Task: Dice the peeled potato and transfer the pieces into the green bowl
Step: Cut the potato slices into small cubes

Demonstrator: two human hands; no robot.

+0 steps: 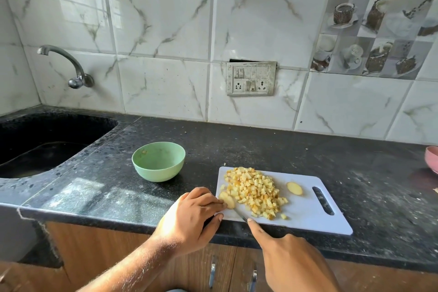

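1. Your left hand (193, 217) pins a potato slice (227, 199) to the board (308, 211) with curled fingertips.
2. Your right hand (291, 261) grips the knife (240, 216), forefinger along its spine, blade beside the slice.
3. The dice (254, 191) are heaped mid-board; another slice (294, 188) lies just right.
4. The bowl (158, 161) stands on the counter (355, 161), left of the board.

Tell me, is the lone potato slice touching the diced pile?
Apart. The head view shows bare white cutting board between the potato slice and the diced pile.
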